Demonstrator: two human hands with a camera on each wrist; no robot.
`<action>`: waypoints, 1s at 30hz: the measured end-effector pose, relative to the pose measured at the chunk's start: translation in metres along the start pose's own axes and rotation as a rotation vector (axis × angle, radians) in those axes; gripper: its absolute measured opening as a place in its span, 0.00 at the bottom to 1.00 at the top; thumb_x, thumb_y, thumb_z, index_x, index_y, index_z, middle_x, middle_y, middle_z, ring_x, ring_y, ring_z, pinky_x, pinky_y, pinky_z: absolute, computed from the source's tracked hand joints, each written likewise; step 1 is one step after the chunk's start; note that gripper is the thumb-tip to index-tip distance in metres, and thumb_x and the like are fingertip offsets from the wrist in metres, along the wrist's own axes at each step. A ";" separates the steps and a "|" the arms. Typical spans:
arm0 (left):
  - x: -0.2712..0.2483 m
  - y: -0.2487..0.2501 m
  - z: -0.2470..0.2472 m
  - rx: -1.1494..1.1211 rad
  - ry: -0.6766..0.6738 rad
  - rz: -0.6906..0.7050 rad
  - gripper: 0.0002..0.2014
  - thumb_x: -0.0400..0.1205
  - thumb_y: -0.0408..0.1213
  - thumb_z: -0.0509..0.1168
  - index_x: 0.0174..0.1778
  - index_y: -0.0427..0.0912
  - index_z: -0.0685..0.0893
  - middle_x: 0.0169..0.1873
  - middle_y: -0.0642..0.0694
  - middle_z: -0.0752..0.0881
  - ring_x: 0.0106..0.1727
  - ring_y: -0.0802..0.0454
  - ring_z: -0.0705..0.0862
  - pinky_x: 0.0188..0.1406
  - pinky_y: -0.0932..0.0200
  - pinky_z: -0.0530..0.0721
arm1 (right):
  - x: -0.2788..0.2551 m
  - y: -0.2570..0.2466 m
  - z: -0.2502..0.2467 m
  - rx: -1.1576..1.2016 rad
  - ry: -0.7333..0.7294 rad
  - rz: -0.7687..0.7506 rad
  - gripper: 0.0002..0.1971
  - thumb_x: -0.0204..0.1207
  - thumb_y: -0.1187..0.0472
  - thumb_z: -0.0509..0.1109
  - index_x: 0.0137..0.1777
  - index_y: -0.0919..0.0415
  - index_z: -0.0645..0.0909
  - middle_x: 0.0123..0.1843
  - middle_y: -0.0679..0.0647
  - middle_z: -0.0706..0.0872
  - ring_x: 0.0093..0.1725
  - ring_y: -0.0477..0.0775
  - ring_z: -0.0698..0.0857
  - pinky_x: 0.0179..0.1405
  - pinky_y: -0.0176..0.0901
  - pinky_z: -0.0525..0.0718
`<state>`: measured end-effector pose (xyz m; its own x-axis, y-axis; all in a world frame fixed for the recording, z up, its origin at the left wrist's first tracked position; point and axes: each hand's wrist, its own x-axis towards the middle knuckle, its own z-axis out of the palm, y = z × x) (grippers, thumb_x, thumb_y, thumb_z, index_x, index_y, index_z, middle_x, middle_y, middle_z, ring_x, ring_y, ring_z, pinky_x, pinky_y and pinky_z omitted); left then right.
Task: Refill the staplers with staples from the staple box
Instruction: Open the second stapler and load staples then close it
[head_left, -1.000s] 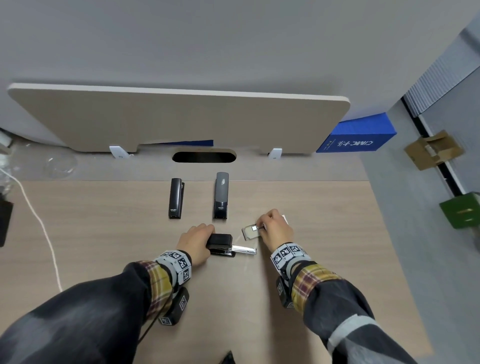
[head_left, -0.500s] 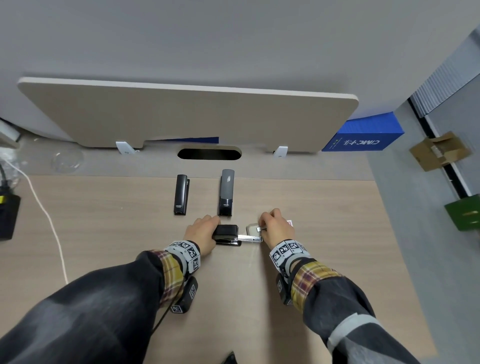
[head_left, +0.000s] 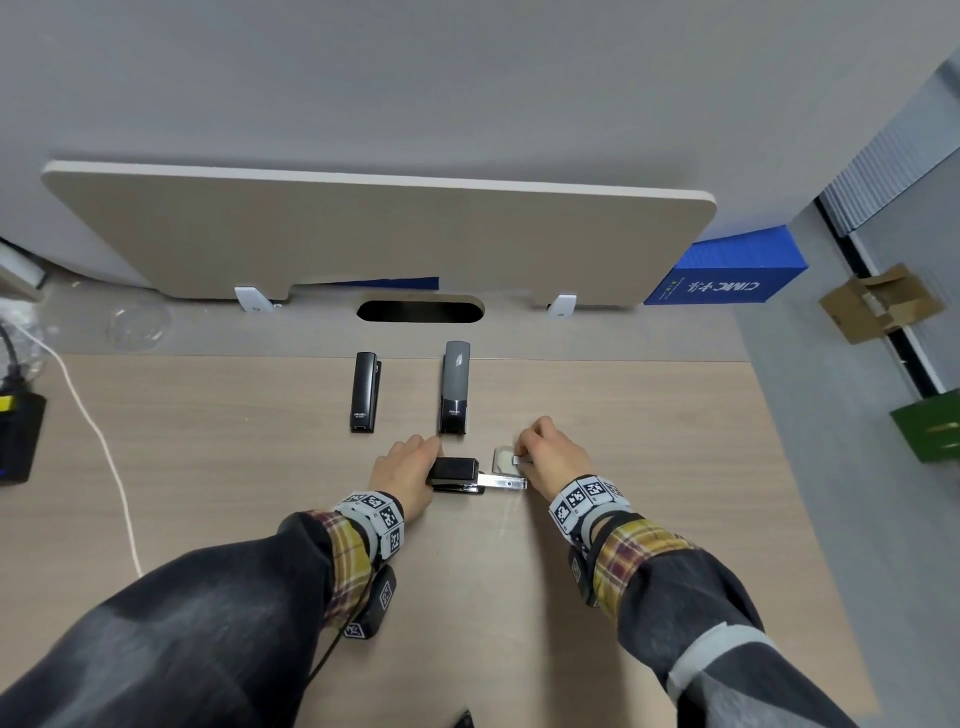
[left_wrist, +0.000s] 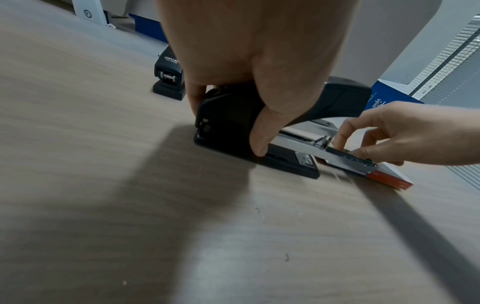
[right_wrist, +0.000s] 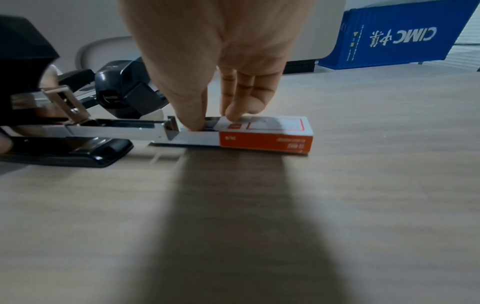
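My left hand (head_left: 402, 470) clamps the open stapler (left_wrist: 262, 123) on the desk (head_left: 208, 467), thumb and fingers curled round its black body. Its steel magazine rail (right_wrist: 116, 128) sticks out toward my right hand (head_left: 553, 457).

Right hand's thumb and forefinger are closed at the mouth of the staple box (right_wrist: 265, 133), which sits just beyond the rail tip, under that hand. I judge they're pinching a staple strip, but the fingertips hide it, so I can't confirm.

Handling, my estimate:
- Stapler: rigid and fairly heavy, so it won't skid if I keep holding the body, not the rail.
- Staple strip: light, brittle, snaps if bent. Take it by the long sides and keep it flat.
- Box: thin card, light, slides easily. The sleeve is partly pulled off the tray.

Two more staplers stand ahead of my left hand: a black one (head_left: 364, 392) and a grey one (head_left: 455, 387), both closed.

Readable text:
- Black stapler's nose reads roughly "deli", and the grey one seems to carry the same logo.
- Blue container model (right_wrist: 400, 37), beyond my right hand, reads "CIMC" plus Chinese characters.
- Box print is too blurred to read.
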<state>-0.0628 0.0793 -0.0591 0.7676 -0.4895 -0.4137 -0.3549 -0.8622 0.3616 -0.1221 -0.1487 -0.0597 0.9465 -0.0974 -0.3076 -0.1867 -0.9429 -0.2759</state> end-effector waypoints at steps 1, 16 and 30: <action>0.000 0.000 0.000 -0.002 0.002 -0.002 0.16 0.72 0.28 0.64 0.52 0.48 0.72 0.52 0.47 0.77 0.55 0.42 0.76 0.50 0.49 0.75 | 0.000 0.001 -0.001 0.003 0.005 -0.024 0.07 0.77 0.57 0.66 0.53 0.56 0.77 0.56 0.53 0.74 0.49 0.57 0.80 0.43 0.48 0.82; -0.002 0.000 0.001 -0.005 0.019 -0.001 0.16 0.72 0.28 0.64 0.51 0.49 0.72 0.51 0.48 0.77 0.54 0.43 0.76 0.49 0.50 0.74 | -0.004 0.006 -0.007 1.124 0.178 0.421 0.06 0.68 0.65 0.80 0.40 0.60 0.85 0.40 0.59 0.89 0.35 0.52 0.85 0.31 0.36 0.82; -0.003 0.002 0.000 -0.008 0.033 -0.001 0.16 0.72 0.28 0.64 0.51 0.49 0.72 0.50 0.48 0.77 0.54 0.44 0.76 0.46 0.53 0.71 | -0.021 0.015 -0.016 1.688 -0.078 0.604 0.10 0.80 0.66 0.64 0.56 0.69 0.84 0.36 0.59 0.84 0.34 0.55 0.85 0.37 0.44 0.90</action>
<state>-0.0660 0.0794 -0.0573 0.7851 -0.4841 -0.3863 -0.3499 -0.8614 0.3683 -0.1401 -0.1657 -0.0424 0.6486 -0.2096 -0.7317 -0.5532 0.5305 -0.6423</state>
